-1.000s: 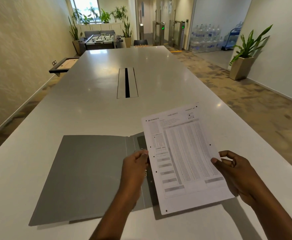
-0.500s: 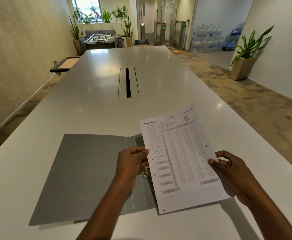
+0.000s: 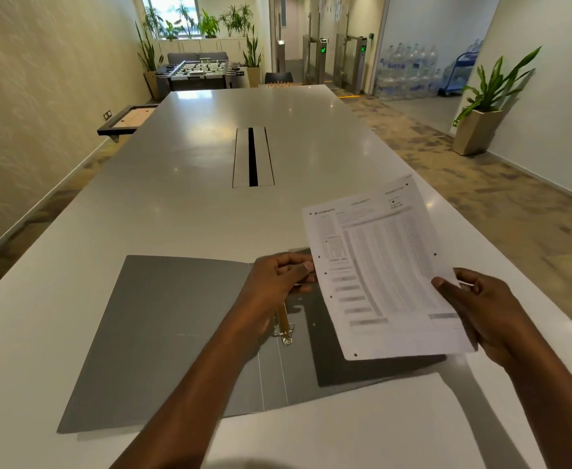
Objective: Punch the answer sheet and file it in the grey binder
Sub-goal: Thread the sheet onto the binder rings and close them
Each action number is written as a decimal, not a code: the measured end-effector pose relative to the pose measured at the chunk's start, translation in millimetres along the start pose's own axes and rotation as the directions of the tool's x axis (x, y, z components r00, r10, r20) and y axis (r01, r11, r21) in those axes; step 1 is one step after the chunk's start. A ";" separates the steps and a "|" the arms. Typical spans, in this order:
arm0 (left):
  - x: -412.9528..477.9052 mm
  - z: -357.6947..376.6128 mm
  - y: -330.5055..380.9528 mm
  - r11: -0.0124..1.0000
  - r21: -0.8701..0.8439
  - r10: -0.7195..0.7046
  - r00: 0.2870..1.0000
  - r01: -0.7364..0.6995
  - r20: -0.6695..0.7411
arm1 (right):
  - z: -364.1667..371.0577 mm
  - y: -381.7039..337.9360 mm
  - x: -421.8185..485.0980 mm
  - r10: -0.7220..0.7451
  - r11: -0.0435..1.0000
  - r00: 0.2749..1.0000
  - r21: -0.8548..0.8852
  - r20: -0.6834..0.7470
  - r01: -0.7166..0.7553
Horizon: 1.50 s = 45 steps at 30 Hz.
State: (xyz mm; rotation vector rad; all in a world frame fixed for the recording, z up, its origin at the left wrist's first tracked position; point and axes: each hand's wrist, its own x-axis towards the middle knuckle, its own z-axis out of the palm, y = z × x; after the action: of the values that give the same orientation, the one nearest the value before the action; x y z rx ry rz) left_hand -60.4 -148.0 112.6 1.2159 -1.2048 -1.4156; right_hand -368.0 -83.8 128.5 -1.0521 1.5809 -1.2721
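Observation:
The grey binder (image 3: 162,333) lies open flat on the white table (image 3: 183,204). Its metal ring mechanism (image 3: 283,324) shows at the spine, partly hidden under my left wrist. The printed answer sheet (image 3: 382,272) hovers tilted above the binder's right half, with small punched holes visible along its left and right edges. My left hand (image 3: 279,282) pinches the sheet's left edge just above the rings. My right hand (image 3: 481,306) grips the sheet's right edge, thumb on top.
A long cable slot (image 3: 252,157) runs down the table's middle. A potted plant (image 3: 481,106) stands on the carpet at right. A foosball table (image 3: 199,71) and water bottles (image 3: 406,69) are far behind. No hole punch is in view.
The sheet has lifted and shifted to the right, uncovering more of the binder's right half and rings. My left hand moved up along the sheet's left edge; my right hand rose with it.

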 end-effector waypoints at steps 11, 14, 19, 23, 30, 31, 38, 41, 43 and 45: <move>41.3 -37.1 2.1 0.987 0.014 -0.159 0.982 0.161 -0.100 | 48.5 -7.1 14.3 -0.147 0.945 0.987 -0.284 0.064 0.160; 39.6 -47.5 -6.1 0.966 0.047 -0.248 0.965 0.253 -0.081 | 62.4 -1.0 13.9 -0.153 0.915 0.984 -0.364 0.087 0.174; 44.5 -59.2 -23.0 0.940 0.196 -0.267 0.960 0.279 -0.084 | 79.6 9.3 15.5 -0.125 0.895 0.988 -0.419 0.087 0.150; 52.7 -62.4 -33.7 0.936 0.232 -0.252 0.965 0.263 -0.078 | 85.3 8.8 17.5 -0.135 0.873 0.988 -0.462 0.079 0.156; 57.5 -58.9 -41.9 0.944 0.169 -0.274 0.958 0.285 -0.087 | 86.3 4.9 21.3 -0.162 0.842 0.985 -0.512 0.066 0.173; 57.1 -58.9 -40.9 0.940 0.176 -0.279 0.956 0.291 -0.090 | 85.1 6.1 20.6 -0.161 0.839 0.985 -0.517 0.063 0.170; 58.4 -57.0 -39.5 0.929 0.220 -0.287 0.954 0.299 -0.085 | 78.6 14.1 14.9 -0.147 0.847 0.988 -0.510 0.050 0.152; 59.3 -55.6 -39.1 0.931 0.208 -0.289 0.954 0.299 -0.077 | 77.4 16.3 14.8 -0.140 0.850 0.989 -0.508 0.040 0.141; 59.5 -55.1 -38.5 0.933 0.202 -0.290 0.954 0.299 -0.070 | 76.6 17.1 14.8 -0.134 0.853 0.990 -0.505 0.034 0.132; 60.5 -55.9 -38.1 0.929 0.201 -0.304 0.951 0.310 -0.064 | 76.0 17.4 14.7 -0.130 0.855 0.991 -0.503 0.031 0.128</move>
State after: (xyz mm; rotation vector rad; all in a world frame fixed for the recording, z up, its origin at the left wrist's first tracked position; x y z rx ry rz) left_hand -13.6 -209.1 64.5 1.6255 -1.2021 -1.5142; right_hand -302.5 -117.4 99.0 -1.5014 1.9303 -0.9559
